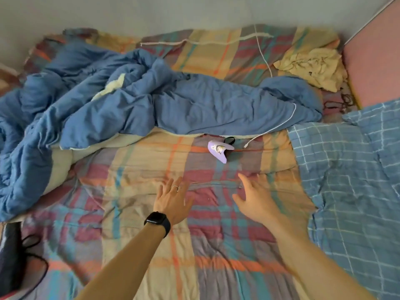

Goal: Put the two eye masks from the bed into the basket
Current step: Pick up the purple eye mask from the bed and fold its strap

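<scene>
A lilac eye mask with a small printed figure lies folded on the plaid bedspread, just below the edge of the blue duvet. A black strap shows right behind it. I see only this one mask, and no basket. My left hand, with a ring and a black watch on the wrist, hovers open over the bedspread, below and left of the mask. My right hand is open too, fingers spread, a short way below the mask. Neither hand touches it.
A crumpled blue duvet covers the left and middle of the bed. A white cable ends next to the mask. A blue checked pillow lies at right, a yellow cloth at the back right, and a dark object at the lower left edge.
</scene>
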`<state>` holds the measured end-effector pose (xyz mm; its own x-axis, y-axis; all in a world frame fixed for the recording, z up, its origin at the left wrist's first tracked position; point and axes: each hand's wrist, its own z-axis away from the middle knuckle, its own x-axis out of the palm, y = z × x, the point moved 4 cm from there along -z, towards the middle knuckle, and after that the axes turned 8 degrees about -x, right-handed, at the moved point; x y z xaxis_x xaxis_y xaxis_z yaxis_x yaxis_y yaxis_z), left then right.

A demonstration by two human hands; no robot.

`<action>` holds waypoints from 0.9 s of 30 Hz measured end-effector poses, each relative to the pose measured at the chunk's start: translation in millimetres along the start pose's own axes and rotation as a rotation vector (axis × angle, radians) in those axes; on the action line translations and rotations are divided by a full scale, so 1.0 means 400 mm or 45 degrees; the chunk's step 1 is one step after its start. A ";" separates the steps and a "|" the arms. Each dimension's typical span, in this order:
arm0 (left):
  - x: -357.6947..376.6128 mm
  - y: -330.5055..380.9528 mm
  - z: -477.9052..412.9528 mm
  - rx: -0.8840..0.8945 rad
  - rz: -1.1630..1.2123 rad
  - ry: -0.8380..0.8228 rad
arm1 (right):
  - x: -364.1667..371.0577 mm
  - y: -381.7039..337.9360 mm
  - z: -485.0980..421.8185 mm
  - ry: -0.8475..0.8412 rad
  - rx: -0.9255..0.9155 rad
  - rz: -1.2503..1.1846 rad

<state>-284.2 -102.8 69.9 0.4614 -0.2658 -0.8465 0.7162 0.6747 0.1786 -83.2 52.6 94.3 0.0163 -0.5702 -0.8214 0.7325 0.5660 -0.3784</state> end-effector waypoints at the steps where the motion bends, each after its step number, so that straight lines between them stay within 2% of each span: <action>1: 0.041 -0.002 -0.034 -0.023 0.000 -0.027 | 0.018 0.016 -0.050 -0.020 0.000 -0.006; 6: 0.221 -0.013 -0.175 -0.109 -0.100 -0.152 | 0.091 0.063 -0.278 -0.008 0.053 -0.202; 10: 0.329 -0.045 -0.214 -0.107 -0.275 -0.298 | 0.140 0.078 -0.423 0.130 0.013 -0.370; 14: 0.354 -0.065 -0.225 -0.093 -0.291 -0.288 | 0.172 0.102 -0.503 0.277 0.091 -0.556; 18: 0.280 -0.071 -0.213 -0.071 -0.076 -0.271 | 0.170 0.084 -0.436 0.347 0.146 -0.622; 22: 0.125 -0.074 -0.147 -0.133 0.468 -0.074 | 0.174 -0.002 -0.254 0.117 0.102 -0.727; 24: 0.043 -0.069 -0.091 -0.034 0.529 -0.022 | 0.179 -0.068 -0.151 -0.018 0.046 -0.795; 27: -0.043 -0.088 -0.001 0.040 0.485 -0.131 | 0.169 -0.174 -0.016 -0.044 -0.002 -0.931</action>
<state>-317.5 -121.4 78.0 0.7461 -0.0689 -0.6623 0.4983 0.7174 0.4868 -137.4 -21.7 62.4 -0.4552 -0.8210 -0.3447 0.5632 0.0344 -0.8256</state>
